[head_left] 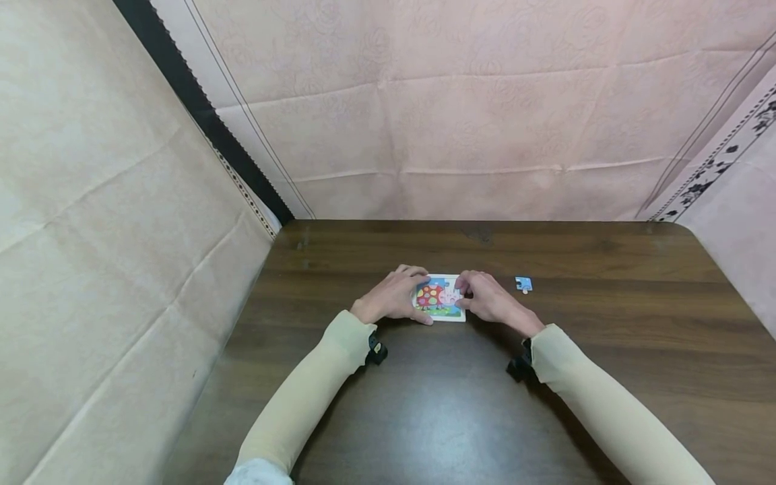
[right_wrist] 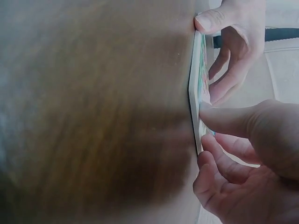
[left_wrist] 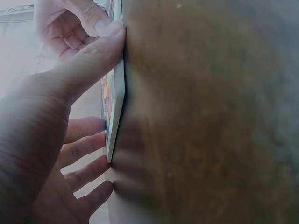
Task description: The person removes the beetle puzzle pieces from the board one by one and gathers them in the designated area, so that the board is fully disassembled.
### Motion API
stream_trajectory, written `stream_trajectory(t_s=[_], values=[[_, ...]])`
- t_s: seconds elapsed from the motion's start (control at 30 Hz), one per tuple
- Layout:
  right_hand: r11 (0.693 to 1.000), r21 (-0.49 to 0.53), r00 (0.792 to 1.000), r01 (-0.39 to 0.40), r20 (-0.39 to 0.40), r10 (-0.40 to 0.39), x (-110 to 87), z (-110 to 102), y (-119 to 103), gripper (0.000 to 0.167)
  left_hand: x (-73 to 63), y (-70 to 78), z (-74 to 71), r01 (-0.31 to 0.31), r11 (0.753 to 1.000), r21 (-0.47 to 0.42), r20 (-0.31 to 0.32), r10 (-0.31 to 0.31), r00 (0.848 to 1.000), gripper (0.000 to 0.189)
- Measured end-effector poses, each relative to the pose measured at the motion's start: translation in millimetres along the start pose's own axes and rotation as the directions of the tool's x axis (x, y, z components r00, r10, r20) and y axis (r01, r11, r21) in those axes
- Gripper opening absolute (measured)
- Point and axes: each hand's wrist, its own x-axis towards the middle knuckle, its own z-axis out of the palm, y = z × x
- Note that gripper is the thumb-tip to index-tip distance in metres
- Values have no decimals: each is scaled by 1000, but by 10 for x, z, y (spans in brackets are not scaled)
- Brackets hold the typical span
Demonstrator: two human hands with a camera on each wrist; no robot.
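A small jigsaw puzzle (head_left: 438, 312) in a white frame lies flat on the table, with a red dotted shape and a pink figure in its picture. My left hand (head_left: 400, 294) holds the frame's left side, its thumb (left_wrist: 100, 51) on the near edge and its fingers spread at the far left. Over the right side, my right hand (head_left: 488, 296) has its thumb and fingers bent together. A sliver of a blue puzzle piece (right_wrist: 214, 133) shows between them; the rest is hidden by the fingers. Another blue puzzle piece (head_left: 523, 284) lies apart, right of that hand.
The brown wooden table (head_left: 424, 404) stretches out around the puzzle. Pale cloth (head_left: 485, 135) hangs behind its far edge and along its sides. Each wrist bears a black camera, such as the left one's camera (head_left: 376, 350).
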Motion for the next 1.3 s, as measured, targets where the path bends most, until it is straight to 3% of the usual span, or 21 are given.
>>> stream_trajectory(t_s=[0.2, 0.5, 1.3], values=[[1000, 14, 1000, -4, -2, 4, -1, -5, -11, 30, -12, 3, -5, -20, 1000, -4, -10, 20, 1000, 95], [1000, 22, 1000, 2, -17, -1, -14, -12, -8, 28, -27, 23, 2, -43, 999, -1, -11, 43, 999, 74], [999, 40, 996, 4, -86, -1, -51, 8, 57, 33, -38, 30, 0, -32, 999, 7, -21, 32, 999, 73]])
